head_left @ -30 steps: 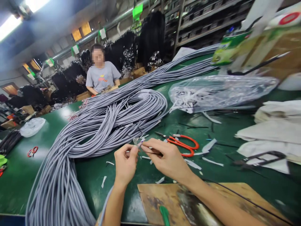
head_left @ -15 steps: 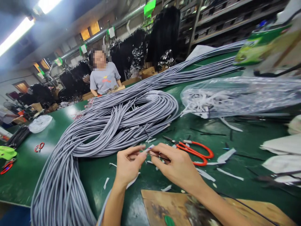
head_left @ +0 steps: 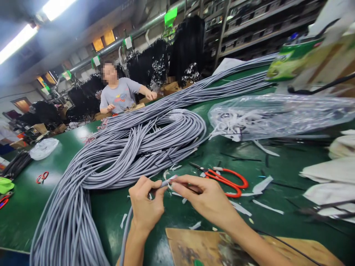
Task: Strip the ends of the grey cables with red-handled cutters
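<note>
My left hand (head_left: 145,207) has its thumb and forefinger pinched shut on the end of a thin grey plastic-sheathed cable (head_left: 166,181), and the rest of that cable runs down past my left wrist toward the near edge of the green worktop (head_left: 111,207). My right hand (head_left: 208,201) meets it from the other side, its fingers (head_left: 180,181) closed on the same cable tip, where a small pale strip shows; I cannot tell whether this is tape or a label. Both hands hover just above the worktop, near its front edge.

Just beyond my right hand lies a pair of scissors with orange-red loop handles (head_left: 226,179), flat on the worktop, blades pointing left. Small white paper scraps (head_left: 266,207) are scattered around them. In front of my forearms sits a worn brown wooden board (head_left: 194,247).

To the left and ahead, a very large bundle of long grey cables (head_left: 133,147) loops across the worktop and trails off its near edge. To the right rests a clear plastic bag of white strips (head_left: 263,118). Across the worktop, a person in a grey T-shirt (head_left: 120,96) sits with both arms out.
</note>
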A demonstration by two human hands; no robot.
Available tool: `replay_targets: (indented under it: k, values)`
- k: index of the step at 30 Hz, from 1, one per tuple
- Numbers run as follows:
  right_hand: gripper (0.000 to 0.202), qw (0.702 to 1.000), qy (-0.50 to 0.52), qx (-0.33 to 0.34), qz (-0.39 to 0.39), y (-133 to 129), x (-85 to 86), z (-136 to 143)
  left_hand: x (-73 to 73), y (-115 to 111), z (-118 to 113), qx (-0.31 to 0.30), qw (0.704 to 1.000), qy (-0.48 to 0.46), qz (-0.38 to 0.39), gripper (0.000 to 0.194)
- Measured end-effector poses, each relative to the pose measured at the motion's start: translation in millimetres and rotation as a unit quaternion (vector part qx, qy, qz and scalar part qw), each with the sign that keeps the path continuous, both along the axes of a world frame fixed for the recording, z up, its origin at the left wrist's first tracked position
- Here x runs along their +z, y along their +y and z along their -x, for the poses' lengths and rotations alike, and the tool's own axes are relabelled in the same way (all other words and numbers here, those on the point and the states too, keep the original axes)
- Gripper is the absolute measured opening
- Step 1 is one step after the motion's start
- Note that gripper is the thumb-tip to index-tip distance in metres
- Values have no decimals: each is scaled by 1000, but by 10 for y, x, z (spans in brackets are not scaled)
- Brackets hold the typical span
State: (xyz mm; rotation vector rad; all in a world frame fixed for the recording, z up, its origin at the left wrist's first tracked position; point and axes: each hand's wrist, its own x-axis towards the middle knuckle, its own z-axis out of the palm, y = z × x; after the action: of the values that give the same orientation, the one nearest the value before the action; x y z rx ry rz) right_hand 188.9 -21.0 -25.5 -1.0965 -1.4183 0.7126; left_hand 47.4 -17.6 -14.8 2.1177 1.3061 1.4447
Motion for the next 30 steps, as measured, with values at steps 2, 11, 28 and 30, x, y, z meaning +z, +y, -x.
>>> replay_targets:
  k: [2, 11, 28, 30]
  values:
    - [19, 1000, -9, 8, -14, -2, -15, 22, 4, -7, -13, -6, 1000, 8, 6, 14]
    - [19, 998, -43, 15, -53, -10, 17, 5, 17, 36, -38, -84, 958, -153, 226, 23]
    - [20, 998, -8, 16, -52, -1, -19, -19, 58, 54, -40, -81, 936, -148, 309, 19]
    - [21, 998, -28, 14, -53, 1, -24, -14, 49, 41, -58, -65, 949, -87, 297, 17]
